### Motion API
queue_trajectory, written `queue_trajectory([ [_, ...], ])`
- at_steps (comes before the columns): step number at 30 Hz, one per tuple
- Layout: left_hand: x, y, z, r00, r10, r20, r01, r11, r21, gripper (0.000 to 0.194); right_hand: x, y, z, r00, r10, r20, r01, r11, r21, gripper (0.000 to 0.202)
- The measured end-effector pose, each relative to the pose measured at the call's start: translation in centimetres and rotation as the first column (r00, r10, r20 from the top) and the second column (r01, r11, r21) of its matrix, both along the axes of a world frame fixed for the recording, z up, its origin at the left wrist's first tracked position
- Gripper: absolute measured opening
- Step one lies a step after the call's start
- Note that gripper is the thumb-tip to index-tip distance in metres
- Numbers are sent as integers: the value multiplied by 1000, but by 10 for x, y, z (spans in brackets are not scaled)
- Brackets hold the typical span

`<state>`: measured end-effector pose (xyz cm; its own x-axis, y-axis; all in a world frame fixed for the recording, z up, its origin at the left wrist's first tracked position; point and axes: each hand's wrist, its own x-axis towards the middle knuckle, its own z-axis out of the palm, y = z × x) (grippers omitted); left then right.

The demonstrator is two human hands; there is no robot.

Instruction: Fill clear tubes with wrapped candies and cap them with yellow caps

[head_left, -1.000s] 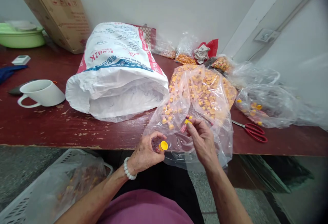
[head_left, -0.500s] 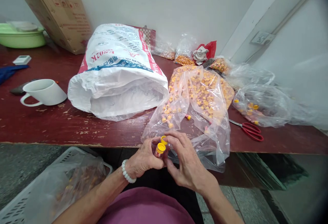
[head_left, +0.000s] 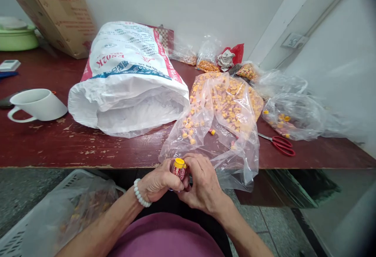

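Observation:
A small yellow-capped bottle (head_left: 178,169) with a red and white patterned body stands upright in my left hand (head_left: 160,180), whose fingers and thumb are closed around it. My right hand (head_left: 202,182) presses in from the other side, fingers curled onto a second yellow-capped bottle (head_left: 185,167) that is mostly hidden. Both hands meet just off the table's front edge. Beyond them lies a clear plastic bag (head_left: 226,96) full of many similar tiny yellow-capped pieces, its loose mouth hanging over the edge.
Left of the bag lies a white woven sack (head_left: 129,76), mouth open toward me. A white mug (head_left: 38,106) stands farther left. Red-handled scissors (head_left: 282,145) and more clear bags (head_left: 293,116) lie right. Below left is a white basket (head_left: 17,229); a cardboard box (head_left: 55,12) stands behind.
My right hand has closed in on the bottles and now covers most of the second one. The view has shifted, so the table's things sit a little farther left.

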<state>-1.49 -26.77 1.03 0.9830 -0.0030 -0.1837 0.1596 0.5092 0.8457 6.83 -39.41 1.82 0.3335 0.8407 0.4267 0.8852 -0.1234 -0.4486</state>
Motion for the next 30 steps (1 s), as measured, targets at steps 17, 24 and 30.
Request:
queue_trajectory([
  [17, 9, 11, -5, 926, 363, 102, -337, 675, 657, 30, 175, 24, -51, 886, -463, 5, 463, 886, -35, 14],
  [24, 12, 10, -10, 932, 310, 191, -329, 492, 806, 36, 116, -13, -18, 896, -441, -48, 443, 883, 153, 20],
  [30, 15, -2, -3, 973, 140, 186, -226, 377, 898, 37, 46, -19, 22, 996, 25, -84, -11, 986, 169, 29],
])
